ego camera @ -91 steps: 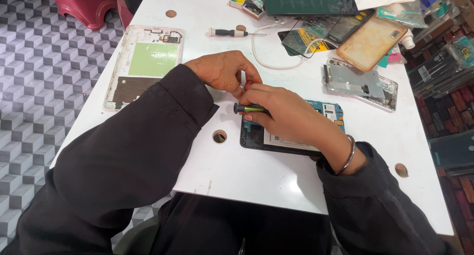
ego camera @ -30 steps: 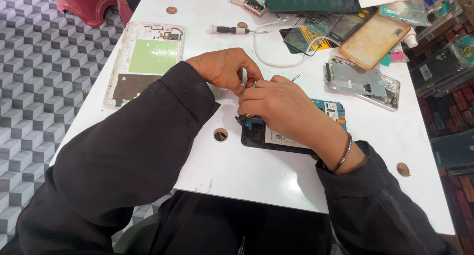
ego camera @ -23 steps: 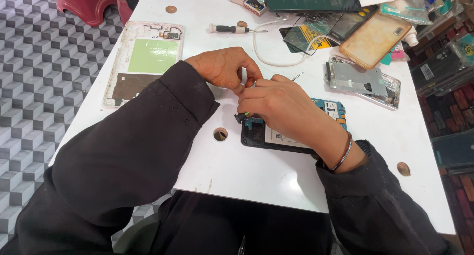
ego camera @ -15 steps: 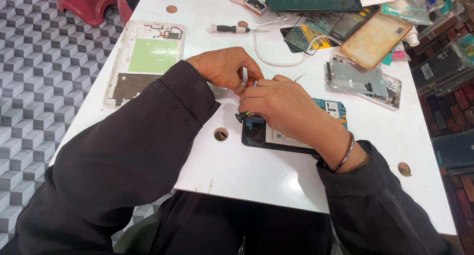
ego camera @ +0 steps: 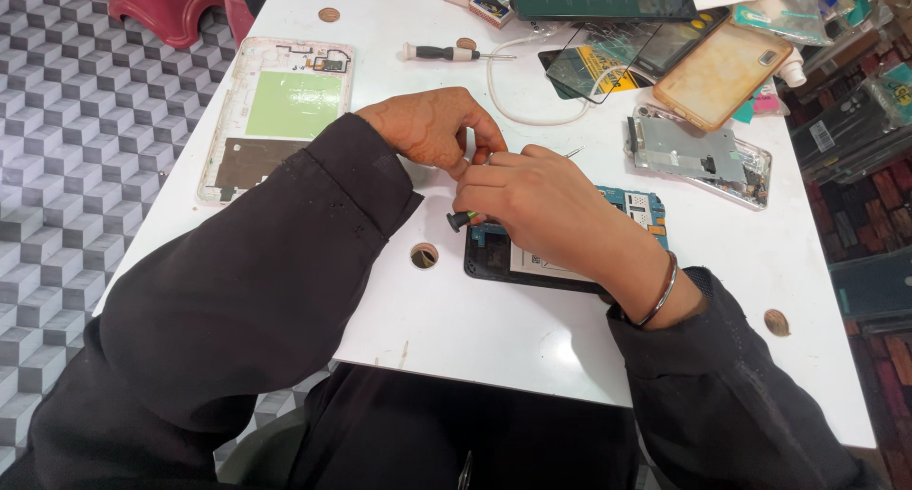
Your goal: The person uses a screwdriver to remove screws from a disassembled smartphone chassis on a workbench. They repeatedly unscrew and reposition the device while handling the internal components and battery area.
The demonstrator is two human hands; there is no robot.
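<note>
Right hand (ego camera: 541,200) grips a small screwdriver (ego camera: 462,218) over the opened phone (ego camera: 570,253) beneath it; left hand (ego camera: 432,129), fingers pinched, steadies just beside.

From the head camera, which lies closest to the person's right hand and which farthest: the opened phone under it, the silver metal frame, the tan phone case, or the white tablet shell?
From the right hand:
1. Opened phone, directly beneath the hand, touching or nearly so.
2. Silver metal frame, to its right.
3. Tan phone case, farther up and right.
4. White tablet shell, far left, beyond the left hand.
</note>
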